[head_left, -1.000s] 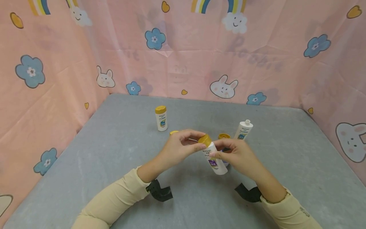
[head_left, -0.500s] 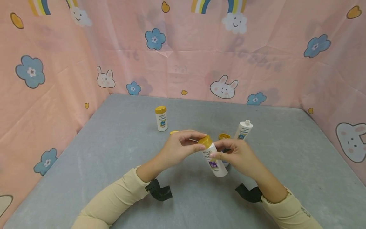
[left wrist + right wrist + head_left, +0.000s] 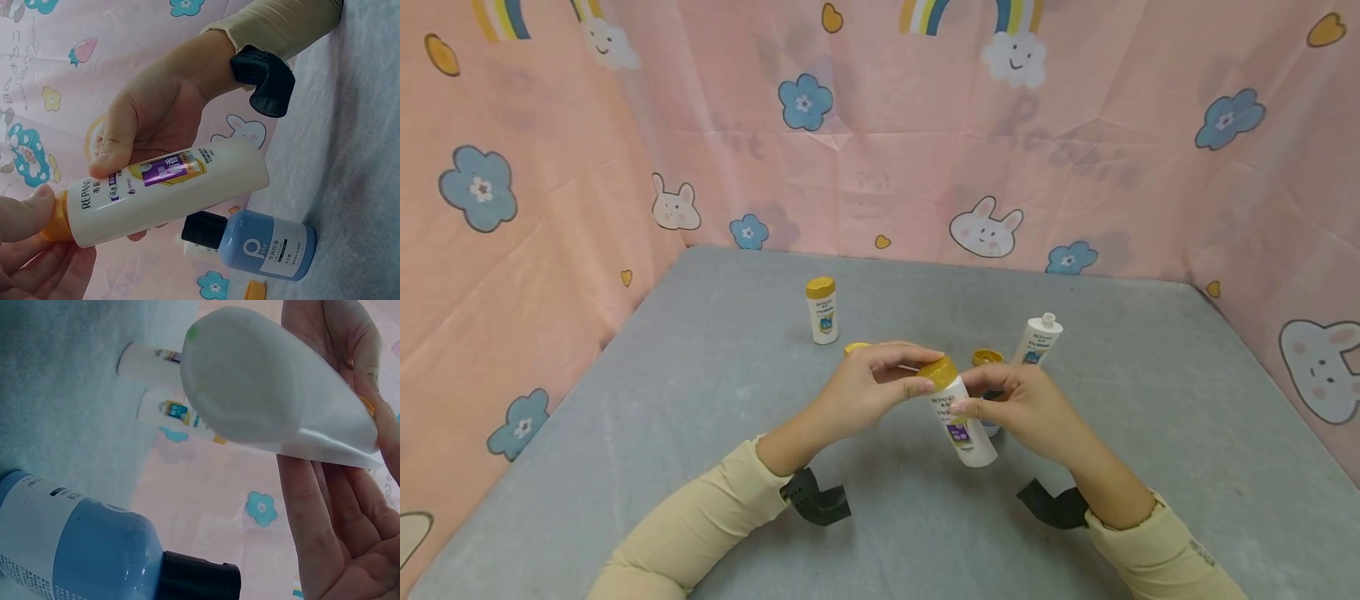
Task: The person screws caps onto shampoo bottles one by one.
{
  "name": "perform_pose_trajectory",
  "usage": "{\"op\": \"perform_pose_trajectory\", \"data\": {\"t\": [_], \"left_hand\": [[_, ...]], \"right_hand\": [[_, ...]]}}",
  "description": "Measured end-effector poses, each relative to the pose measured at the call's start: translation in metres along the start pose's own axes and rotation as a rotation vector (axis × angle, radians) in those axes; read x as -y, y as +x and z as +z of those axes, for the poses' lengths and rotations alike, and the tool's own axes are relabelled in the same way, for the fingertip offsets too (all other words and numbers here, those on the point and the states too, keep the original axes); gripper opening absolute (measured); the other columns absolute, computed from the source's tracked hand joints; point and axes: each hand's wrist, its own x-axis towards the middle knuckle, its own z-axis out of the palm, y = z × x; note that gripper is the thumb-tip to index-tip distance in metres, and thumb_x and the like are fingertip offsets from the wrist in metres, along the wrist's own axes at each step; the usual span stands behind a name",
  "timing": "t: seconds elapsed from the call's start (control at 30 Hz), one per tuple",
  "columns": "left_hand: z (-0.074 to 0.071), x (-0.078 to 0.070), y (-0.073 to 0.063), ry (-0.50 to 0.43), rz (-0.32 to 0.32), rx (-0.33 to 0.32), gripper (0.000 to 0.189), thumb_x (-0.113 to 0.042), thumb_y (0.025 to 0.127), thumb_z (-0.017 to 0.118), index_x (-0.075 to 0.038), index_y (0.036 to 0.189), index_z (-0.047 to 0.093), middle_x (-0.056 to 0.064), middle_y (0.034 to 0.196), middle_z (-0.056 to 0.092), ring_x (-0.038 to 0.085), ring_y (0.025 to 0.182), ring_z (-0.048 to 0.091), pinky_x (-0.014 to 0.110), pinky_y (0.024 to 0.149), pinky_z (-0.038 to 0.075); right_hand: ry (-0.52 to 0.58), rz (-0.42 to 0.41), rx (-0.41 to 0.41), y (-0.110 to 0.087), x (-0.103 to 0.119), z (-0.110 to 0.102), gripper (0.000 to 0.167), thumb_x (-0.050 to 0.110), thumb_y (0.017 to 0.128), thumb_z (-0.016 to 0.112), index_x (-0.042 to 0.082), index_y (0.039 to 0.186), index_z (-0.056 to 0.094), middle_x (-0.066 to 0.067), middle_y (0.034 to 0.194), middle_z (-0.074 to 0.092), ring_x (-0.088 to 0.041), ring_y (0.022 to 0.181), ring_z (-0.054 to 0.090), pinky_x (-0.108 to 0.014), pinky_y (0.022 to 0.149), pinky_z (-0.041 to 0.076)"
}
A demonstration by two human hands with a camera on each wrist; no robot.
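A white bottle (image 3: 964,433) with a purple label and a gold cap (image 3: 937,373) is held tilted above the table, its base toward the lower right. My left hand (image 3: 880,385) pinches the cap between thumb and fingers. Around the bottle's upper body, my right hand (image 3: 1026,408) grips with its thumb in front and fingers behind. In the left wrist view, the label reads REPAND (image 3: 87,195) near the shoulder. The right wrist view looks at the bottle's rounded base (image 3: 240,375). A blue bottle (image 3: 265,244) with a black cap stands close behind, mostly hidden in the head view.
A white bottle (image 3: 824,321) with a gold cap stands at the back left. At the back right stands a capless white bottle (image 3: 1041,337). A gold cap (image 3: 987,357) shows behind my right hand. Another yellow top (image 3: 856,347) peeks out behind my left hand.
The held bottle's base and cap have dropped slightly. Both hands keep their grip in nearly the same place; the standing bottles have not moved.
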Motion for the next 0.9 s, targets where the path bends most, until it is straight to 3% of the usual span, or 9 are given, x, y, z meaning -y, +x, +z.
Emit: {"op": "perform_pose_trajectory", "data": {"t": [0.43, 0.73, 0.9], "left_hand": [[-0.0024, 0.0033, 0.0005, 0.012, 0.0, 0.032, 0.033, -0.004, 0.094, 0.065, 0.002, 0.127, 0.065, 0.017, 0.127, 0.066, 0.024, 0.112, 0.067, 0.026, 0.094, 0.057], [-0.0031, -0.0015, 0.0008, 0.002, -0.093, 0.012, 0.036, -0.01, 0.093, 0.07, -0.004, 0.128, 0.065, 0.012, 0.127, 0.066, 0.02, 0.108, 0.069, 0.028, 0.09, 0.059], [-0.0008, -0.0018, 0.0004, -0.027, -0.105, 0.001, 0.033, -0.007, 0.092, 0.07, -0.001, 0.124, 0.064, 0.015, 0.125, 0.067, 0.027, 0.108, 0.069, 0.028, 0.089, 0.058]], "right_hand": [[0.043, 0.005, 0.027, 0.0011, -0.0013, -0.0007, 0.023, 0.012, 0.091, 0.072, -0.002, 0.11, 0.073, -0.014, 0.1, 0.074, -0.006, 0.086, 0.067, -0.026, 0.073, 0.059], [-0.01, 0.029, -0.017, 0.0006, 0.0019, -0.0011, 0.024, 0.015, 0.09, 0.074, 0.001, 0.109, 0.075, -0.01, 0.096, 0.074, -0.008, 0.084, 0.065, -0.025, 0.071, 0.058], [-0.027, 0.047, -0.022, -0.0008, 0.003, -0.0005, 0.024, 0.016, 0.09, 0.074, 0.003, 0.109, 0.075, -0.008, 0.096, 0.073, -0.008, 0.084, 0.064, -0.024, 0.071, 0.058]]}}
